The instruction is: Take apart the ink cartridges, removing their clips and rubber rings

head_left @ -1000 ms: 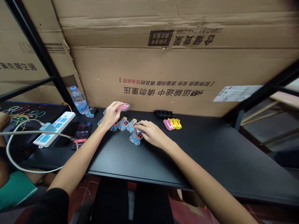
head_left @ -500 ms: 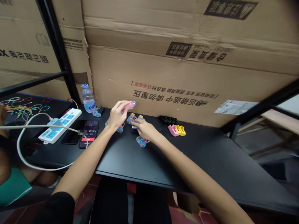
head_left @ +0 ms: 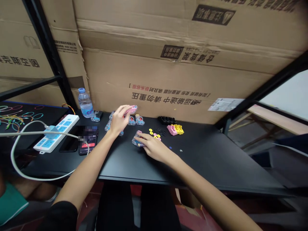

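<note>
My left hand [head_left: 119, 120] is raised a little over the black table [head_left: 207, 160], fingers closed on a pink clear-cased toy car [head_left: 129, 110]. My right hand [head_left: 152, 147] rests on the table with its fingertips pinching a clear toy car [head_left: 136, 141]. Several more clear toy cars [head_left: 136, 120] lie near the cardboard wall. Small yellow, pink and black rings [head_left: 155, 133] are scattered just past my right hand. Pink [head_left: 171, 130] and yellow [head_left: 179, 129] toothed blocks sit beside a black block [head_left: 166, 120].
A water bottle [head_left: 85, 103], a white power strip [head_left: 56, 132] with a white cable [head_left: 29, 173], and a phone [head_left: 87, 140] showing a timer lie at the left. Large cardboard boxes [head_left: 168, 64] wall off the back. Another person's green sleeve [head_left: 9, 202] shows at bottom left.
My right hand pulled back from the row of cars toward me, onto one clear car. The small coloured rings are now uncovered. My left hand kept hold of the pink car.
</note>
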Action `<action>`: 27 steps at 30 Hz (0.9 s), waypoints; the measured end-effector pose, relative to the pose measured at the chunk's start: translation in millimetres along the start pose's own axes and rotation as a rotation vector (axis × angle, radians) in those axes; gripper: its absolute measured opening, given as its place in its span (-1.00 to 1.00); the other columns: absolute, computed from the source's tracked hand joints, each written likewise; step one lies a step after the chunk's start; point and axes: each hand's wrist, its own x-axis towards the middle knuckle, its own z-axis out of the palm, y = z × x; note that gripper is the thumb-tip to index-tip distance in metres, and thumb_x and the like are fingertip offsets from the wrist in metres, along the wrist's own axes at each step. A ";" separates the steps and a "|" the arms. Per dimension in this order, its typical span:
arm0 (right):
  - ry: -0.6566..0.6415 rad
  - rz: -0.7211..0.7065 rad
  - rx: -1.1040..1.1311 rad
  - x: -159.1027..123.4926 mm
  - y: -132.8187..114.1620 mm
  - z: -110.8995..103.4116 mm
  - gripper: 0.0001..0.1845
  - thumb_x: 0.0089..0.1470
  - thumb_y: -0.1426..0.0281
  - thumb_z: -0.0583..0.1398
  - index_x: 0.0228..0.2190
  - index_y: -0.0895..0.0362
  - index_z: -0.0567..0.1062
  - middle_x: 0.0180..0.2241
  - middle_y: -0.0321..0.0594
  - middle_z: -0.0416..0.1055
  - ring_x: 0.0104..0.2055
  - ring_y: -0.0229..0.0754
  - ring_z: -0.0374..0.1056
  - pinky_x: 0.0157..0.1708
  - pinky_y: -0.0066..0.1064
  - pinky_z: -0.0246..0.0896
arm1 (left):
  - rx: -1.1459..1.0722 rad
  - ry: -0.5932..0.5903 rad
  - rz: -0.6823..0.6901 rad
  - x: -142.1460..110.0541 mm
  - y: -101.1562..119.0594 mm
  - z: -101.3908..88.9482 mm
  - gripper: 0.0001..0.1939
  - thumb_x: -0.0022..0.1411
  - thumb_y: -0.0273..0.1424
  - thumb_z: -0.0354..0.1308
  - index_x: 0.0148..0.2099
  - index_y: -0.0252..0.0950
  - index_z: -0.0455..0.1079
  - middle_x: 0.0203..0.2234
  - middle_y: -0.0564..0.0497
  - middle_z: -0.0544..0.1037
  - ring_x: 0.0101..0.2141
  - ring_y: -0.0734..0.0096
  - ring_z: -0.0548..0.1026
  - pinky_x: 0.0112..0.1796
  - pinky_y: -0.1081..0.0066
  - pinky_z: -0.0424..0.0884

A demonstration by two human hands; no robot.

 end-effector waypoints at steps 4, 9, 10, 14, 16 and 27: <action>0.003 -0.059 0.071 37.4 4.8 11.3 -0.35 0.26 0.63 0.11 0.31 0.09 0.51 0.42 -0.01 0.33 0.44 0.02 0.32 0.42 -0.07 0.27 | 0.020 -0.035 -0.031 -5.8 -4.1 0.5 -0.76 0.47 -0.52 0.20 0.09 -0.22 0.60 0.00 -0.10 0.68 0.02 0.26 0.65 0.10 0.23 0.58; 0.164 -0.034 0.117 51.3 22.5 9.3 -0.44 0.34 0.54 0.12 0.29 0.06 0.51 0.33 -0.01 0.44 0.33 0.08 0.42 0.30 0.00 0.38 | 0.034 -0.078 -0.093 -11.5 -7.6 3.2 -0.72 0.43 -0.53 0.24 0.14 -0.23 0.55 0.02 -0.11 0.68 0.04 0.22 0.65 0.13 0.23 0.55; 0.217 -0.016 0.150 47.6 28.4 7.3 -0.46 0.36 0.52 0.11 0.28 0.05 0.52 0.29 -0.02 0.48 0.28 0.06 0.46 0.26 -0.03 0.42 | 0.029 -0.078 -0.107 -12.3 -7.0 4.4 -0.67 0.41 -0.52 0.26 0.19 -0.23 0.51 0.03 -0.12 0.68 0.04 0.22 0.65 0.13 0.22 0.55; 0.420 0.099 0.299 29.9 57.1 0.8 -0.57 0.37 0.48 0.09 0.14 0.01 0.61 0.02 -0.08 0.56 -0.01 -0.05 0.57 0.04 -0.19 0.50 | -0.029 -0.134 -0.179 -16.8 2.2 12.7 -0.50 0.35 -0.47 0.34 0.30 -0.20 0.41 -0.07 -0.07 0.70 -0.08 0.28 0.68 0.02 0.26 0.60; 0.520 0.147 0.347 24.7 69.5 0.7 -0.66 0.39 0.35 0.16 0.09 0.04 0.63 0.00 -0.05 0.56 -0.03 -0.02 0.57 0.04 -0.17 0.49 | -0.083 -0.194 -0.206 -21.0 10.0 18.7 -0.50 0.34 -0.43 0.36 0.28 -0.21 0.42 -0.09 -0.06 0.70 -0.10 0.29 0.68 -0.04 0.31 0.61; 0.405 0.196 0.718 2.9 65.6 -13.7 -0.55 0.23 0.03 0.37 -0.06 0.11 0.67 -0.13 -0.10 0.67 -0.15 -0.04 0.55 -0.09 -0.23 0.43 | -0.578 -0.513 -0.481 -35.6 36.5 37.6 -0.42 0.29 -0.15 0.44 0.25 -0.25 0.45 -0.09 -0.16 0.73 -0.12 0.20 0.73 -0.12 0.28 0.68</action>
